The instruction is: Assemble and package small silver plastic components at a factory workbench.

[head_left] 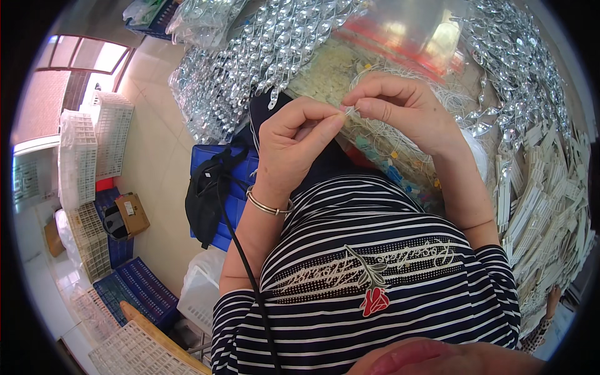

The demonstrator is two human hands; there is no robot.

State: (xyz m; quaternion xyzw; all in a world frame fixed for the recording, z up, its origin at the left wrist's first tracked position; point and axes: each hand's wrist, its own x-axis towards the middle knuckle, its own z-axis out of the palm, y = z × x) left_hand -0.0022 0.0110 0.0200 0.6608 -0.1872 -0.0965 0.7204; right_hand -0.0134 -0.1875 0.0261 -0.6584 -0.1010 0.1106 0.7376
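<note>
Monitoring from afar, I saw the left hand [297,137] and right hand [403,112] pinching a fine white strand [351,111] by the surface [322,72], fingertips nearly meeting, presumably to steady so slight a piece.

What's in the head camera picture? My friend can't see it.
A person in a striped top pinches a thin whitish thing, left hand and right hand close together. Shiny silver strands and tangled white thread lie around, with pale strips heaped at right and plastic baskets at left.
</note>
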